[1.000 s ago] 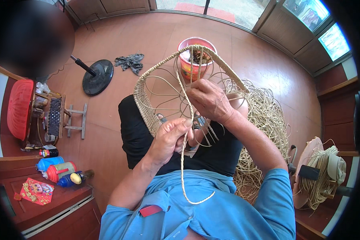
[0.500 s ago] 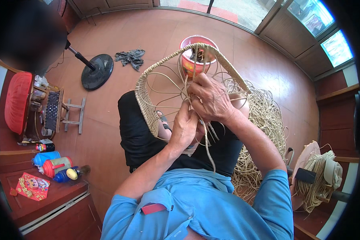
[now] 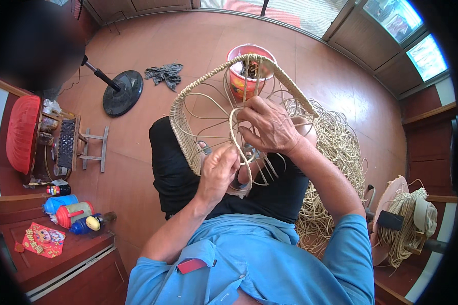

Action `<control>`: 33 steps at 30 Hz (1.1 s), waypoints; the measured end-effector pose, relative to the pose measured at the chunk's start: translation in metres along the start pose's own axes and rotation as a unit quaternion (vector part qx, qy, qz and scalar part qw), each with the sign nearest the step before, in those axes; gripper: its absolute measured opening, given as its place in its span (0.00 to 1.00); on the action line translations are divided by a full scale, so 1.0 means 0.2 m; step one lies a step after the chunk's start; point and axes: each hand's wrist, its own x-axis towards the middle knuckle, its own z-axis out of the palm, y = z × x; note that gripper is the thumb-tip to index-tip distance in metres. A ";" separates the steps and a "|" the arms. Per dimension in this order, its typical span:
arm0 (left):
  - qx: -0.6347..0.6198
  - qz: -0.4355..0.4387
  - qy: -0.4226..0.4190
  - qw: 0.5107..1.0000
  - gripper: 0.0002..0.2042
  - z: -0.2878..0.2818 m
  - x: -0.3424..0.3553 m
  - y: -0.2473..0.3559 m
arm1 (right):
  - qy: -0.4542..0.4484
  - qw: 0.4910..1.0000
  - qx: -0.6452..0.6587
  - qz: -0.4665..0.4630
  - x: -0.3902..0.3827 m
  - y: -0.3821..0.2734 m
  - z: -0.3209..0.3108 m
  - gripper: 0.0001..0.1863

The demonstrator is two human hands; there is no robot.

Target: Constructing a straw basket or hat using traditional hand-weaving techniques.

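Head view, basket: here it is, the straw-coloured basket with a woven side band and open looped spokes (image 3: 184, 134), tilted above the lap, its rim arching away past both hands.
Braided cord: a pale, thick braided cord (image 3: 232, 127) curves in a loop across the basket's opening, its loose end hanging below the hands.
Left grip: the left hand (image 3: 219, 166) has thumb and fingers together, clamped on the braided cord, just inside the near edge of the basket.
Right grip: over to the right hand (image 3: 270, 126), knuckles up, fingers bent at the top of the loop by the spokes; whether they pinch anything, the knuckles hide, so I cannot tell.
Lap: black trousers (image 3: 170, 173) under the basket, a blue shirt (image 3: 213, 239) nearest the camera.
Right side: a big tangled heap of straw-coloured strands (image 3: 336, 168) spreads on the floor, and beyond it a round pinkish disc (image 3: 385, 203) stands beside a hanging pale hank (image 3: 397, 239).
Beyond the rim: a red bucket with dark contents (image 3: 239, 87), a crumpled grey cloth (image 3: 164, 75) and a round black stand base (image 3: 123, 93).
Lower left: the red-brown wooden counter (image 3: 81, 249) carries a red-and-clear jug (image 3: 76, 213) and a red printed paper (image 3: 45, 240).
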 end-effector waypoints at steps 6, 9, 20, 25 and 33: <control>0.024 0.139 -0.087 0.986 0.19 -0.18 -0.12 0.39 | 0.018 1.000 0.000 0.001 0.00 0.00 0.02 0.10; -0.028 0.257 -0.120 0.959 0.20 -0.25 -0.16 0.66 | 0.019 1.000 0.009 0.019 0.01 0.00 0.03 0.09; 0.070 0.081 0.048 0.993 0.16 -0.24 0.11 0.42 | 0.038 0.997 0.010 0.068 0.04 -0.03 0.05 0.08; 0.075 0.070 0.103 0.989 0.22 -0.14 0.29 0.18 | 0.034 0.997 0.009 0.075 0.04 -0.03 0.05 0.07; 0.058 0.133 0.055 0.988 0.14 -0.12 0.47 0.15 | 0.038 0.996 0.004 0.081 0.04 -0.03 0.06 0.08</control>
